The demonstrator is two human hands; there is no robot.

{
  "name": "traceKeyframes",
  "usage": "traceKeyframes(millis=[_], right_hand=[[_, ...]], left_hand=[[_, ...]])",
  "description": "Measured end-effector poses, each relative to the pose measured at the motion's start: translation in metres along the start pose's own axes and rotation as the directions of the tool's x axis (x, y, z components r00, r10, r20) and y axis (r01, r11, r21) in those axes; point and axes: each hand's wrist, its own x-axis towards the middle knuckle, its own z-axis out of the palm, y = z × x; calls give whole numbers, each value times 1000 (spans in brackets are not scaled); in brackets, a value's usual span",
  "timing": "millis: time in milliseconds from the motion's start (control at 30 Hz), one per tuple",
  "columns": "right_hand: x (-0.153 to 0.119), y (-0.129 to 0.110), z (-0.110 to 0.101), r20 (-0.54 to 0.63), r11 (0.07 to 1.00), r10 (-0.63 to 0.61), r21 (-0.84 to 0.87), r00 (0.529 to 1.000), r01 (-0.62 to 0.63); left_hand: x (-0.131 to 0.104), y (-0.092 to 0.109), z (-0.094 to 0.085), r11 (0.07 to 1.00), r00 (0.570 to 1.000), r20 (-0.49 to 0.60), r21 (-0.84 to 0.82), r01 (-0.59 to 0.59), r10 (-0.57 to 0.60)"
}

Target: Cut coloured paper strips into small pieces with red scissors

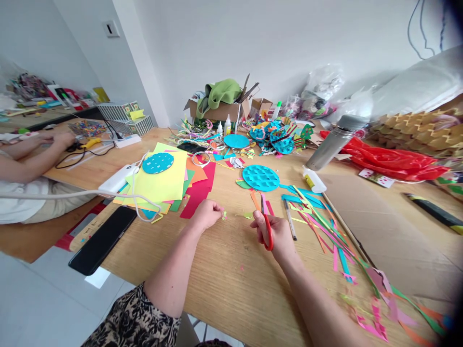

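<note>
My right hand (278, 237) grips a pair of scissors (268, 233) by the red handles, with the blades pointing away from me. My left hand (208, 215) is closed in a pinch over the table. A tiny green and pink paper scrap (224, 215) shows at its fingertips. Between the hands lies a small yellow-green paper piece (248, 216). Ahead is a blue oval (261, 178) with a scaly-looking surface. A pen (290, 220) and many coloured paper strips (318, 226) lie right of the scissors.
Stacked coloured paper (170, 178) bears a spotted blue oval (158, 163). A phone (103, 239) and a white power strip (119, 178) lie left, with a cable across. A glue bottle (314, 180), steel flask (329, 143) and cardboard sheet (387, 226) are right. Another person's arms (36, 149) rest at far left.
</note>
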Motion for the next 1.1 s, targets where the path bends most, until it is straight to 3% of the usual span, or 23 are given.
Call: traceKeyframes(millis=[133, 300, 433, 733, 967, 1100], right_hand=[[1, 1, 0, 7, 1000, 1, 2, 1000, -1], [1, 3, 0, -16, 1000, 5, 25, 1000, -4], [1, 4, -1, -33, 999, 5, 44, 999, -4], [3, 8, -1, -46, 996, -25, 79, 999, 28], [4, 11, 0, -49, 995, -30, 89, 998, 34], [2, 9, -1, -126, 991, -39, 122, 991, 54]], left_hand=[[0, 1, -1, 989, 998, 30, -131, 67, -63], [-4, 6, -4, 979, 992, 34, -158, 126, -122], [-2, 4, -6, 982, 994, 35, -155, 104, -100], [1, -5, -8, 996, 999, -26, 80, 26, -24], [-5, 6, -11, 972, 998, -67, 234, 2, 14], [-6, 10, -14, 946, 993, -120, 323, 26, 14]])
